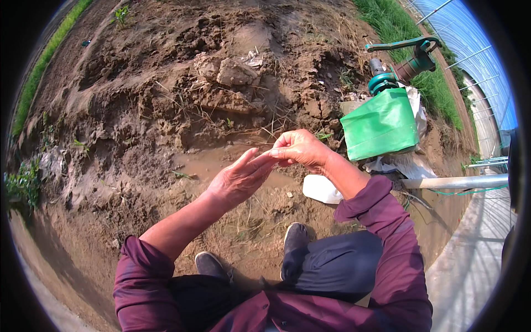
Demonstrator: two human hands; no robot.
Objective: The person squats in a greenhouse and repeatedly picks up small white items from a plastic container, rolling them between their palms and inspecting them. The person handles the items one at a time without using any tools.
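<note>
My left hand reaches up over a muddy puddle, its fingers straight and its thumb held apart. Coming in from the right, my right hand pinches the fingertips of the left between thumb and fingers. No object shows between the hands, though their contact hides part of the fingers. Below the right wrist, partly covered by the forearm, lies a white plastic object. Beyond that wrist, a green plastic sleeve hangs from a teal pipe fitting with a long lever handle.
Clumpy wet soil rises ahead of my shoes. On the right, a metal pipe runs toward a concrete strip. Green grassy plants grow near the film-covered greenhouse wall. White sheeting lies under the sleeve.
</note>
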